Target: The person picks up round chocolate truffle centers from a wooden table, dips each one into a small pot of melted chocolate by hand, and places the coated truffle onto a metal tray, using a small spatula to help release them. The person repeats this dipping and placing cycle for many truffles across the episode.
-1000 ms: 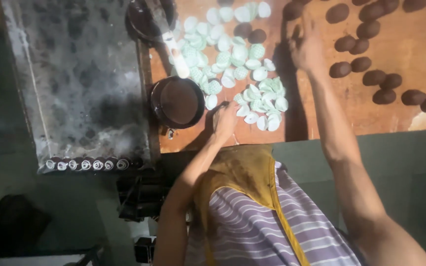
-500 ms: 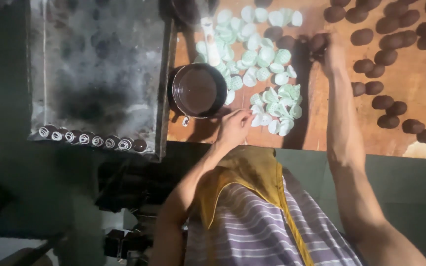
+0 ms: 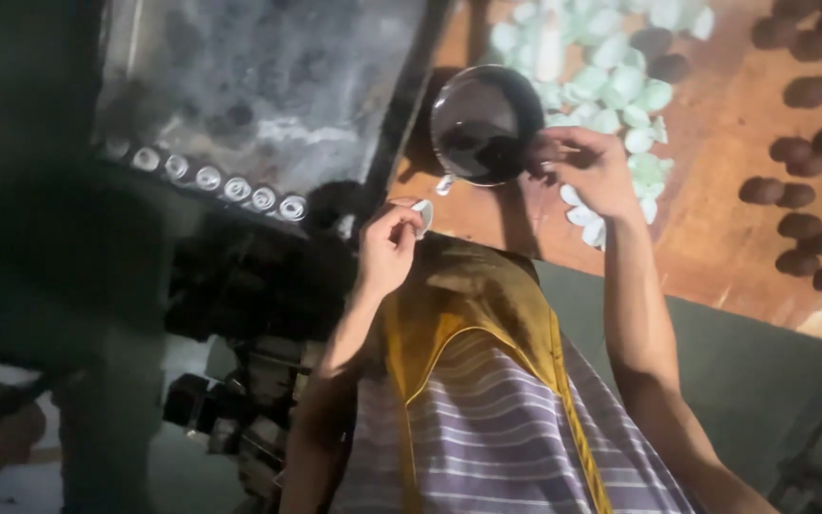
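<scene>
My left hand (image 3: 387, 243) is raised over the near edge of the wooden board (image 3: 715, 219) and pinches a small white piece (image 3: 422, 214) between its fingertips. My right hand (image 3: 590, 171) rests at the right rim of a dark round bowl (image 3: 482, 124) of dark liquid, fingers curled; I cannot tell whether it holds anything. Behind and under that hand lies a heap of pale green and white pieces (image 3: 620, 86). Several dark brown balls (image 3: 801, 205) lie in rows on the board's right side.
A grey, stained metal tray (image 3: 268, 86) sits left of the board, with a row of small round caps (image 3: 225, 186) along its near edge. Dark machinery (image 3: 249, 286) stands below it. A green surface (image 3: 763, 381) runs along the board's near side.
My right hand has come back from the dark balls to the bowl's rim. My left hand has lifted off the pale heap with one white piece. The view has moved closer and shifted.
</scene>
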